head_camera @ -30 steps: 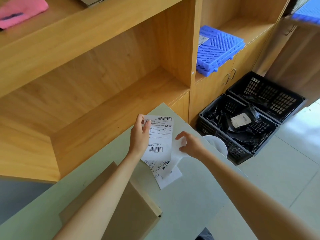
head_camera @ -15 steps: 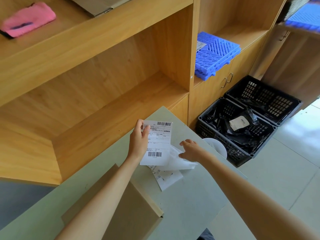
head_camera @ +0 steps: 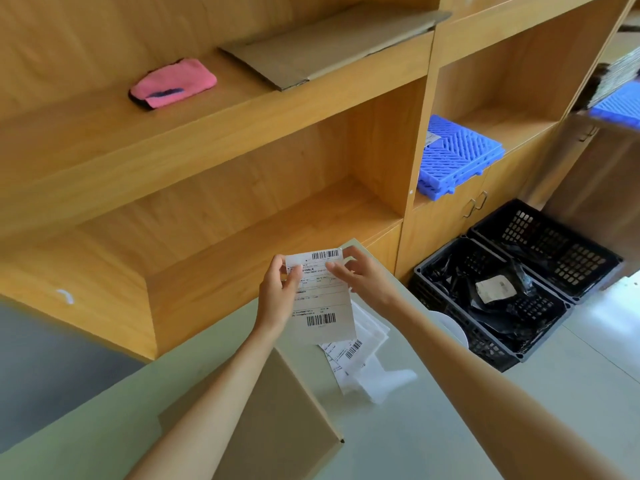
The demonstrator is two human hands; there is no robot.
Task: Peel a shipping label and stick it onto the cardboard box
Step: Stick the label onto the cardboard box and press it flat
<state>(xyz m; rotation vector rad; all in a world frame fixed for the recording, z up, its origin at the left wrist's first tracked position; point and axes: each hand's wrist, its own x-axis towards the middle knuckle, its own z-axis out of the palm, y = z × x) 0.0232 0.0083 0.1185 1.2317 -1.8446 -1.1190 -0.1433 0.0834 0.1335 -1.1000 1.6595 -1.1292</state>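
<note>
The cardboard box (head_camera: 277,420) is lying on the worktop (head_camera: 415,441), below the left forearm. Above it, the shipping label (head_camera: 320,299) is hanging lengthwise, the left hand (head_camera: 278,296) and right hand (head_camera: 363,275) both pinching its top edge.

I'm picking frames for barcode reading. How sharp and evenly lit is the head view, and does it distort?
Head view: soft, even daylight with no hard glare; the white printed shipping label held by the left hand and right hand is fairly sharp, its barcodes visible but small text unreadable; edges smear, as at the blue ribbed plastic tiles; wide-angle bending tilts the wooden shelves.
</note>
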